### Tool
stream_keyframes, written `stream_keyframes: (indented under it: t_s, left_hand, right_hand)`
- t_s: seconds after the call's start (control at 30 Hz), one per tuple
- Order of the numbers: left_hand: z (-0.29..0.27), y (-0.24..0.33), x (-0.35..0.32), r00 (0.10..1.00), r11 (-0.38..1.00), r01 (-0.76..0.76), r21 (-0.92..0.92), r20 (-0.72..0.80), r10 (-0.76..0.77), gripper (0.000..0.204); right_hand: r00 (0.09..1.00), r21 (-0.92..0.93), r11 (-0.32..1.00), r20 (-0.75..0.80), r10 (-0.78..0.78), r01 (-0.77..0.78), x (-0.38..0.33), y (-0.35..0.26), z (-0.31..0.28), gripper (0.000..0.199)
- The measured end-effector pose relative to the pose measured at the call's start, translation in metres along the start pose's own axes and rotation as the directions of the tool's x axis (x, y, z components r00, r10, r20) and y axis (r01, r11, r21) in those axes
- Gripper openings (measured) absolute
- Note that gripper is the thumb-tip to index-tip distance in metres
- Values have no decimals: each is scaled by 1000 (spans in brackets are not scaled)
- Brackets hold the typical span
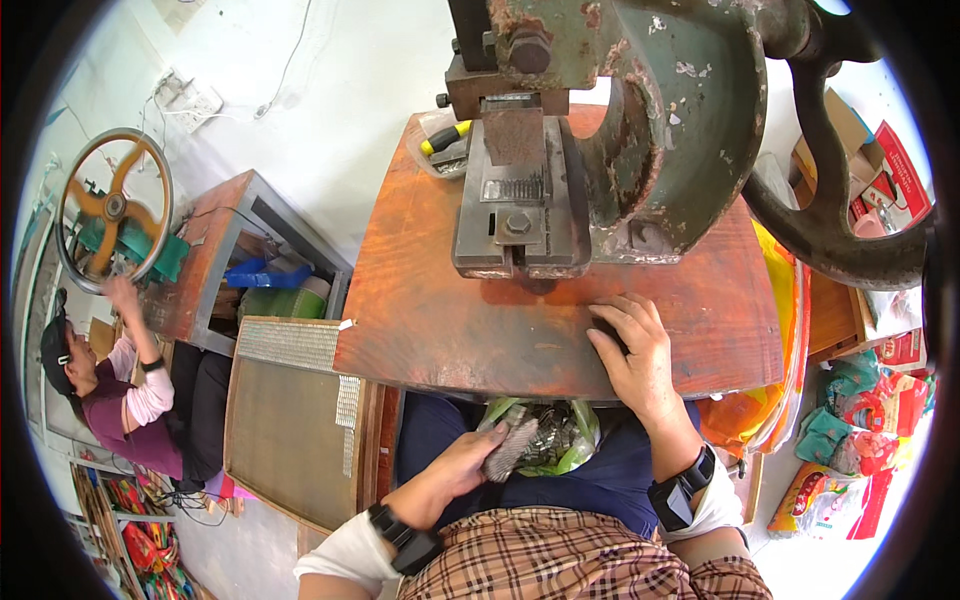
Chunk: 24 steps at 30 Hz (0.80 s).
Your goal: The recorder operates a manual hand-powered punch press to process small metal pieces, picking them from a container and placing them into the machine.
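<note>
My left hand (462, 466) is down in my lap, holding a stack of small grey metal strips (508, 448) over a green plastic bag (560, 440) filled with more metal pieces. My right hand (632, 345) rests flat on the worn reddish-brown work table (430, 310), fingers spread, just in front of the base of an old green and rusty press machine (620, 130). The press head and its die (518, 190) stand directly above and left of my right hand. A dark small object lies under my right fingers, but I cannot tell what it is.
The press's large dark flywheel (850, 200) curves at the right. A wooden tray with metal mesh strips (285, 400) lies to my left. Another person (120, 380) works a second press with an orange wheel (112, 208) at far left. Colourful packets (860, 420) pile at right.
</note>
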<state>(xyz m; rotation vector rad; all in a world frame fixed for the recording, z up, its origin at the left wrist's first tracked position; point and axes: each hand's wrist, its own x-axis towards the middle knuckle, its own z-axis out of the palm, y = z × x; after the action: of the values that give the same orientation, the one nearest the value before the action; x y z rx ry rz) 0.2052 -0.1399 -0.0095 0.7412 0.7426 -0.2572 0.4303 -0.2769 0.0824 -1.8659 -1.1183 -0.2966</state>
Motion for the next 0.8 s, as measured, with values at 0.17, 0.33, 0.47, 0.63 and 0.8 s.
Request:
stream_keyframes:
  t_s: [0.17, 0.33, 0.47, 0.63, 0.8]
  left_hand:
    - [-57, -4, -1, 494, 255, -266, 930, -95, 864, 28]
    - [-171, 37, -49, 49, 104, 305, 947, -125, 991, 33]
    - [-185, 41, -63, 330, 92, 263, 960, -179, 927, 52]
    - [-202, 58, -68, 460, 427, -37, 904, -364, 810, 60]
    - [-190, 62, -70, 436, 370, 76, 926, -364, 823, 60]
  right_hand:
    - [999, -46, 999, 36, 7, -5, -2, 0, -3, 25]
    - [997, -66, 997, 64, 36, -32, -2, -8, -8, 22]
    - [993, -82, 994, 83, 84, -77, -2, -11, -4, 20]
    - [992, -88, 993, 90, 89, -81, 0, -12, -3, 20]
    - [991, -113, 989, 83, 109, -99, -1, -12, -2, 20]
